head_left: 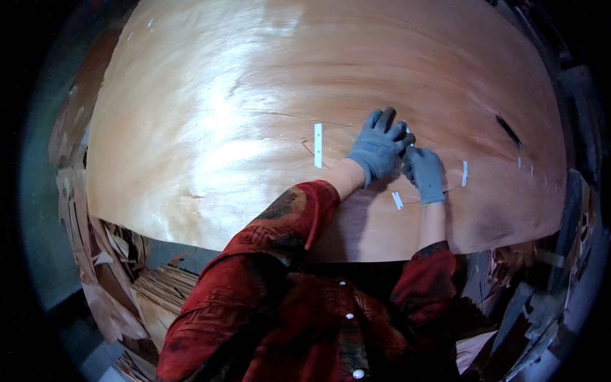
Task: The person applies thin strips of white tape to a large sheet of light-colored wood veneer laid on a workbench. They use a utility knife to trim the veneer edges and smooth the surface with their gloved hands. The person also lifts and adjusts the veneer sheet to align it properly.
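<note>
Through the head camera I find the broad wood veneer sheet (305, 83) spread in front of the person, its near edge just by the waist, with both gloved hands over its right half. The left hand (377, 149) rests on the wood, fingers spread and released as far as I can see. The right hand (424, 173) is just beside it with curled fingers, close to a small white strip (408, 130); I cannot tell whether they pinch it. I judge the sheet thin, light for its breadth, bendy across its width and easily split along the grain; a dark crack-like line (286, 116) crosses near the middle. The glare suggests a smooth face that may slide under gloves, so I would take hold at two well-separated places on the near edge, clear of any crack. The tape strips, such as the long white strip (318, 145), look light, soft and easily torn, best held by one end. That strip carries small dark marks, but I can read no writing on it, and I make out no brand or label on the veneer, the gloves or the slim dark tool (508, 131) at right
</note>
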`<control>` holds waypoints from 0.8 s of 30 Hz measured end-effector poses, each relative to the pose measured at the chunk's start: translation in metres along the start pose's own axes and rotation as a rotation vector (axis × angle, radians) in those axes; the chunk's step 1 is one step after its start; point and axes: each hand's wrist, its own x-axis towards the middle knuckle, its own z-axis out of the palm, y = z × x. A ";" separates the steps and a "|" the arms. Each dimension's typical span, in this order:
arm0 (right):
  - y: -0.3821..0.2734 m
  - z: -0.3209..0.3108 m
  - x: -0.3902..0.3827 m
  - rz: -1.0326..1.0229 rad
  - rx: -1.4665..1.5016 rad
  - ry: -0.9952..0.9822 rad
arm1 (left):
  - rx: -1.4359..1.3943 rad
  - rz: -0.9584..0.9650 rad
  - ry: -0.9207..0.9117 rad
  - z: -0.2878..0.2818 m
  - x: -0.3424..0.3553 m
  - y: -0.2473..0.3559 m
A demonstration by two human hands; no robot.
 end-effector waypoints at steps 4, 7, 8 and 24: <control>0.021 0.027 -0.034 0.013 0.114 -0.053 | 0.027 -0.029 -0.010 0.004 -0.006 -0.006; 0.033 0.031 -0.070 0.085 0.221 -0.074 | -0.013 -0.024 -0.049 -0.001 -0.007 -0.008; 0.036 0.029 -0.079 0.121 0.247 -0.084 | -0.024 0.019 -0.016 -0.007 -0.012 -0.010; 0.012 0.054 -0.093 -0.054 0.305 -0.195 | 0.084 -0.289 0.091 -0.071 -0.079 -0.065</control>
